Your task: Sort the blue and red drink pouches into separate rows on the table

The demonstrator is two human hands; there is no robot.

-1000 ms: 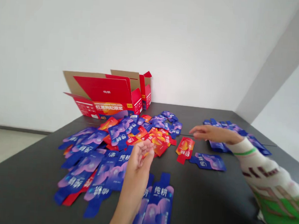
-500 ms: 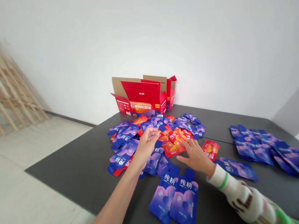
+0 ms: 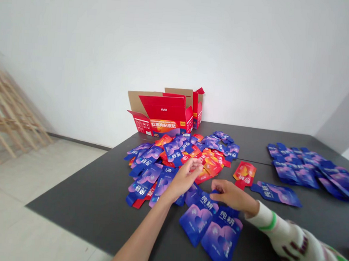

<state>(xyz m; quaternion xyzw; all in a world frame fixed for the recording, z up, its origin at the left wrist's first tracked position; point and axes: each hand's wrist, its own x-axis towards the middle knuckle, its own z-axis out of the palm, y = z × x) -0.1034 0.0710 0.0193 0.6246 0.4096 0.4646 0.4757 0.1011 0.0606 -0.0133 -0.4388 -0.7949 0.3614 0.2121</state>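
My left hand (image 3: 187, 177) loosely curled, released, over the pouch heap (image 3: 166, 176). My right hand (image 3: 232, 195) pinches two blue pouches (image 3: 220, 233) by their tops, nearside of heap.

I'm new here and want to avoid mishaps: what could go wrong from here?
The right hand is at the narrow ends of the two nearest blue pouches, which fan apart; one might slip away.
The left hand is beside the loose, overlapping pile of red and blue pouches and could nudge some out of place.
The right sleeve might brush the single blue pouch beyond it.
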